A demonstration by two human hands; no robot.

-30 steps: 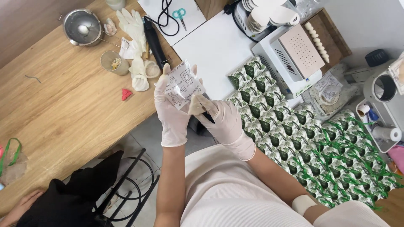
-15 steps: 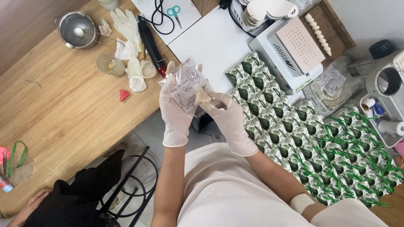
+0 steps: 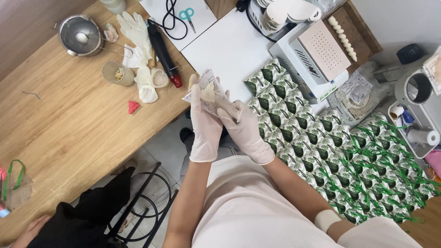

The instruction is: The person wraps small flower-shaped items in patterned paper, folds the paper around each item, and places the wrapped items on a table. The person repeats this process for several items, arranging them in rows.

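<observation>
I see my left hand (image 3: 205, 124) clamped around a small clear pouch (image 3: 207, 91), held upright above the desk (image 3: 69, 115) edge. My right hand (image 3: 245, 130) pinches its lower right side, fingers closed, just beside the left.

Metal pot (image 3: 81, 35), spare gloves (image 3: 138, 27), scissors (image 3: 188, 16) (teal-handled), wooden table (image 3: 69, 124).
</observation>
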